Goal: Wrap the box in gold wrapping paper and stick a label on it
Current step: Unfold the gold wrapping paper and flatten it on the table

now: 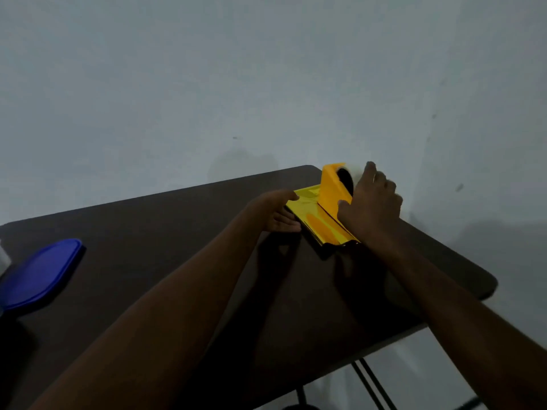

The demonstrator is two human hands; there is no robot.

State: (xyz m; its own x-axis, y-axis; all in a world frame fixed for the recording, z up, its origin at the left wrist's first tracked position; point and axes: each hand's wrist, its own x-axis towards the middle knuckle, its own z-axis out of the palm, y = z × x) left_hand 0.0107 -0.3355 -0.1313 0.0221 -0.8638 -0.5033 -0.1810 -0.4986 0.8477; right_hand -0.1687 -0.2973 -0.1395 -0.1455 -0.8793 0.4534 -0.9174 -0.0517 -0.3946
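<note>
A flat box wrapped in shiny gold paper (318, 224) lies near the far right edge of the dark table (177, 247). A yellow tape dispenser (333, 187) with a dark roll stands tilted on top of it. My right hand (373, 202) is closed over the dispenser from the right. My left hand (276, 213) rests against the box's left side, thumb on the gold paper, fingers on the table. The box under the paper is hidden. No label is visible.
A blue plastic lid (38, 273) lies at the table's left edge, with a white object (4, 257) just behind it. A pale wall rises behind the table. Black metal legs (373, 386) show under the right front corner.
</note>
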